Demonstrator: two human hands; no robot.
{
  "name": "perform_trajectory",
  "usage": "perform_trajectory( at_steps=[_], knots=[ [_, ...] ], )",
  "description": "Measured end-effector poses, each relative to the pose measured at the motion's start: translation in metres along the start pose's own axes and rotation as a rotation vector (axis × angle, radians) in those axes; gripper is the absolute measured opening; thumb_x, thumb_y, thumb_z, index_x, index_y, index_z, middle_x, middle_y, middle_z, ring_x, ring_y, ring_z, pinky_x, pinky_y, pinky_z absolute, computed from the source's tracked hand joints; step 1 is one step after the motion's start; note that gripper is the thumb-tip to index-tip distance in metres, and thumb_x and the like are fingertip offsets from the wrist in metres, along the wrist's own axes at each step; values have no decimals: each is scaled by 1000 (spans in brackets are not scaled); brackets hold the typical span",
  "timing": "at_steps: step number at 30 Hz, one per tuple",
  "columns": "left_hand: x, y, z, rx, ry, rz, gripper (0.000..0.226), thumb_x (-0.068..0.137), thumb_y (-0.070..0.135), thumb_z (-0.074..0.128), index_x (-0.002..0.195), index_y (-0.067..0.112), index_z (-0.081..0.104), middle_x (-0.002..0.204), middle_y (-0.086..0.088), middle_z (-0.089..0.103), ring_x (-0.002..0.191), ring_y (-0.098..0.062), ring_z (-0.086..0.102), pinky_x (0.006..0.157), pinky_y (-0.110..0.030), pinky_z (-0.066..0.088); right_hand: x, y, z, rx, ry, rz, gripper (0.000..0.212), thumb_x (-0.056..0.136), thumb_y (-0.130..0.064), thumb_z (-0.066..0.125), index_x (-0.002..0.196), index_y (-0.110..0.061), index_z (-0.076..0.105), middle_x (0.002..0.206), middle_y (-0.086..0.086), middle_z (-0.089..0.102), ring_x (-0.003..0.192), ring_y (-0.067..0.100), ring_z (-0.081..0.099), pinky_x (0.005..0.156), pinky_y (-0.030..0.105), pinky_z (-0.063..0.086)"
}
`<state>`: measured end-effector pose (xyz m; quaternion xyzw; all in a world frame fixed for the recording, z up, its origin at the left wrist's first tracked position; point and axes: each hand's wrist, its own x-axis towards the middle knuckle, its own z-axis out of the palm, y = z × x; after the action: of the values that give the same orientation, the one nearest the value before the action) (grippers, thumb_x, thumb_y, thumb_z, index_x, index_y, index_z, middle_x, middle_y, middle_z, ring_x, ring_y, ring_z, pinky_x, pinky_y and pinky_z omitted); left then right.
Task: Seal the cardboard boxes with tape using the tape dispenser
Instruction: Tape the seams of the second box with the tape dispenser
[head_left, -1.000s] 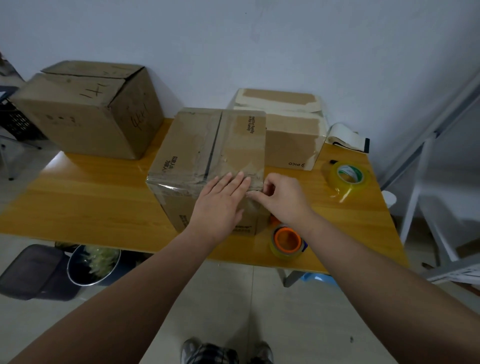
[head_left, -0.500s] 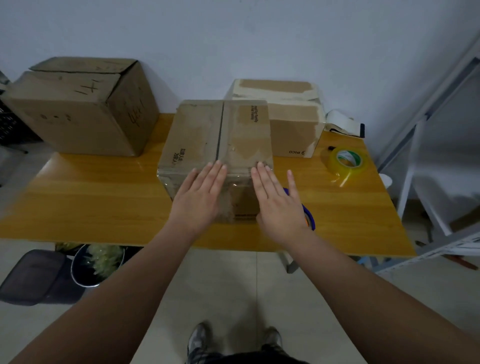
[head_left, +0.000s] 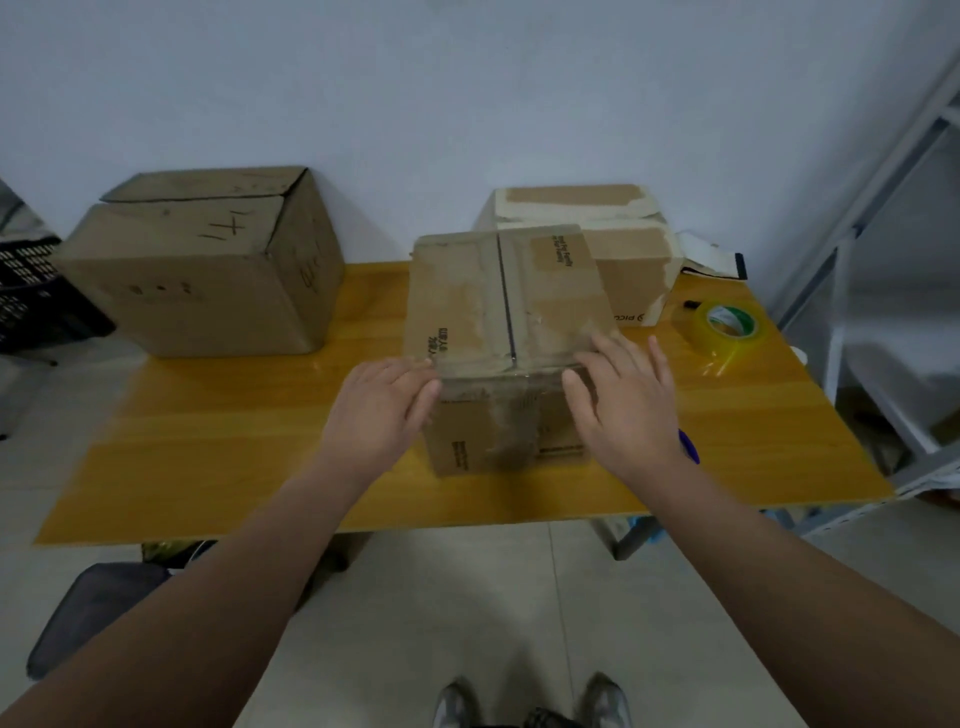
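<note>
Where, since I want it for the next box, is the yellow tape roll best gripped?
Grip the tape roll by its ring wall: thumb in the open core, fingers on the outer face, coming from above with the right hand. It lies nearly flat at the right of the table, core up.

Person, one. Left hand (head_left: 376, 410) and right hand (head_left: 631, 410) were bare; forearms (head_left: 249, 582) uncovered down to the lower frame edge. Grey shoes (head_left: 457, 704) showed at bottom centre, dark checked fabric (head_left: 550, 719) between them.
</note>
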<state>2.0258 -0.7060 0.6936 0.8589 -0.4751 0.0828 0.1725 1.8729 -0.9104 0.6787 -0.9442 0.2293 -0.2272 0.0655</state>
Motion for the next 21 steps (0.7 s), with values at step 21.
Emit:
perform_trajectory(
  at_steps=[21],
  knots=[
    [43,-34,33,298,-240,299,69,94,55,24,150,17,10,157,-1,10,145,-14,6,112,-26,-11,53,-45,40,-499,-279,-498,70,92,-58,35,137,-5,46,142,18,44,128,29,47,109,54,30]
  ],
)
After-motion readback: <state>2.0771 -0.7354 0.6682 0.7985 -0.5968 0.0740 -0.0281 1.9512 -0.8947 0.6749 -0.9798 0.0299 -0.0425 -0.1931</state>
